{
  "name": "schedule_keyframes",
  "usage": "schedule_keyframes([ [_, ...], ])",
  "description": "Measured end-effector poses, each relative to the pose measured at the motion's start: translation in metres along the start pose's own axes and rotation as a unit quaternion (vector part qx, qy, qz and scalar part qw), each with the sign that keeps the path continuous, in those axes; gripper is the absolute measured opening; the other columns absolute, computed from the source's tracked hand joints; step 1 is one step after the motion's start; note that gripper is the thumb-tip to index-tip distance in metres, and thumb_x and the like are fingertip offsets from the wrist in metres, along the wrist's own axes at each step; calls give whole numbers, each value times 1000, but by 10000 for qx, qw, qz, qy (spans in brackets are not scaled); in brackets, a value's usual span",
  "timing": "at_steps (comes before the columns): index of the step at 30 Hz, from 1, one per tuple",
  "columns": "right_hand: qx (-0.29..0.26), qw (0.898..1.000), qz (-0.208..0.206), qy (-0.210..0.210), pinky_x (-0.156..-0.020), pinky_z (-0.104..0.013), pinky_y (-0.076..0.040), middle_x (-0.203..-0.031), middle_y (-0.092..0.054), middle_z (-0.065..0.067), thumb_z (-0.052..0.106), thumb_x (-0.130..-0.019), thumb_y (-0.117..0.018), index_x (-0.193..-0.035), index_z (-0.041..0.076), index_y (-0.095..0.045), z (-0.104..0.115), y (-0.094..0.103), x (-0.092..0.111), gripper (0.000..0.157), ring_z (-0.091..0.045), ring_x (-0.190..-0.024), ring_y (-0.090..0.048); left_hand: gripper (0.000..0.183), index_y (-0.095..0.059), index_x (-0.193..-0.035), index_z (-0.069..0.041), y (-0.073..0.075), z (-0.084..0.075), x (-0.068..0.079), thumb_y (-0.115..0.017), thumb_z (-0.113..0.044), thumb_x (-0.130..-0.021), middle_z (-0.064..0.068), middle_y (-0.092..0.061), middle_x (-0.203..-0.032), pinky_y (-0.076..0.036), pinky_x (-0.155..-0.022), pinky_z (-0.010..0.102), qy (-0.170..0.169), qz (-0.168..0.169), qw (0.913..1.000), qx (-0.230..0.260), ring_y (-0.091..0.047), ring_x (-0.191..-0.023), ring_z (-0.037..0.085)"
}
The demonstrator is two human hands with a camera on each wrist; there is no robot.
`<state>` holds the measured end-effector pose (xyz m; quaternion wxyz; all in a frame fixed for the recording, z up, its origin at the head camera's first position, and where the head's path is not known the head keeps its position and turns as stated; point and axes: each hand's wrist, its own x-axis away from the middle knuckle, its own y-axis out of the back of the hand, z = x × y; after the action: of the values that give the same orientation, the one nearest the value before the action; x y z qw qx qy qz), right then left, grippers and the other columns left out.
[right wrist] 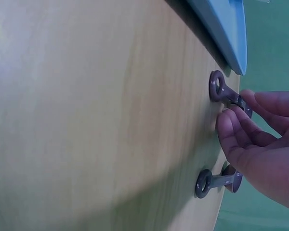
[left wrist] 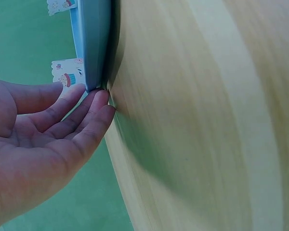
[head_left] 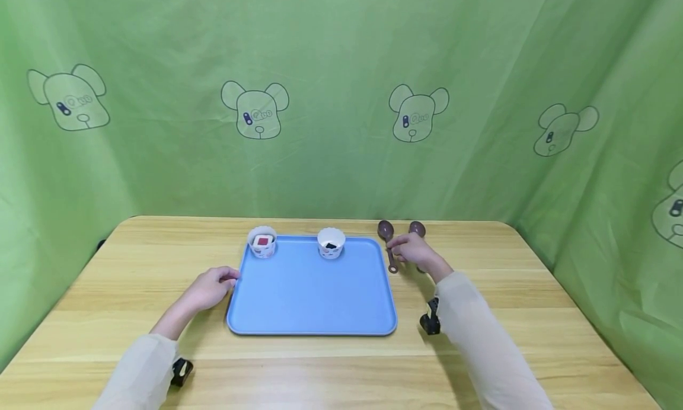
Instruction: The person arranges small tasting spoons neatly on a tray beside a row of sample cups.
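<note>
My left hand (head_left: 210,287) is at the left edge of a blue tray (head_left: 315,291), its fingertips touching the rim. In the left wrist view its fingers (left wrist: 70,113) are only slightly bent, against the tray's lower corner. To the right of the tray, my right hand (head_left: 417,251) pinches the handle of a brown spoon (head_left: 385,230). The spoon's ring end (right wrist: 215,86) shows beyond the fingertips in the right wrist view. A second brown spoon (head_left: 418,227) lies beside it, partly hidden by that hand.
On the tray's back left corner stands a paper cup (head_left: 262,250) with a white and red piece inside. Another paper cup (head_left: 331,253), holding something black, stands at the tray's back middle. A green curtain (head_left: 341,179) hangs behind the wooden table (head_left: 299,377).
</note>
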<state>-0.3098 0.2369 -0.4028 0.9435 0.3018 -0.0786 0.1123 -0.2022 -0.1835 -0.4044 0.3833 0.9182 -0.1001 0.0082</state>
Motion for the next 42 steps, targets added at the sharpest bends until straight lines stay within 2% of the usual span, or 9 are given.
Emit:
schedule_keyframes([
  [6, -260, 9996, -25, 105, -57, -24, -40, -87, -58, -18, -9, -86, -43, -111, -17, -54, 2, -2, 0, 28, -11, -58, -45, 25, -57, -109, 11, 0, -1, 1, -45, 0, -90, 27, -58, -108, -45, -84, 46, 6, -33, 10000, 40, -54, -99, 35],
  [8, -211, 9997, -70, 86, -59, -25, -43, -89, -59, -20, -8, -86, -43, -110, -17, -55, 1, -3, -1, 28, -13, -61, -49, 25, -57, -109, 11, 1, -1, 1, -45, 0, -90, 27, -57, -108, -45, -85, 46, 1, -31, 10000, 35, -54, -100, 35],
  [12, -169, 9997, -147, 9, -68, -31, -50, -107, -57, -28, -8, -86, -42, -108, -16, -56, 0, -4, -1, 27, -20, -74, -57, 25, -57, -109, 11, 0, -1, 1, -45, 0, -90, 27, -57, -108, -45, -85, 47, -2, -35, 10000, 61, -54, -100, 36],
  [15, -192, 9997, -172, -26, -72, -32, -51, -108, -56, -29, -8, -87, -41, -107, -17, -56, -2, -3, -1, 27, -23, -79, -58, 25, -57, -109, 11, 0, 0, 1, -44, 0, -90, 27, -57, -108, -45, -84, 47, -13, -35, 10000, 67, -53, -100, 36],
  [30, -251, 9989, -387, -124, -73, -32, -52, -102, -59, -28, -7, -87, -42, -100, -16, -59, -4, -2, 1, 23, -24, -78, -58, 24, -56, -109, 11, -1, 1, 0, -44, 1, -90, 27, -57, -107, -46, -83, 46, -55, -40, 10000, 69, -54, -97, 35],
  [42, -117, 9984, -472, -273, -78, -38, -51, -103, -59, -27, -4, -89, -43, -102, -15, -59, 0, -1, 6, 23, -27, -82, -59, 24, -57, -108, 11, -1, 1, 1, -45, 1, -89, 26, -58, -105, -47, -80, 44, -84, -47, 9999, 86, -55, -93, 31],
])
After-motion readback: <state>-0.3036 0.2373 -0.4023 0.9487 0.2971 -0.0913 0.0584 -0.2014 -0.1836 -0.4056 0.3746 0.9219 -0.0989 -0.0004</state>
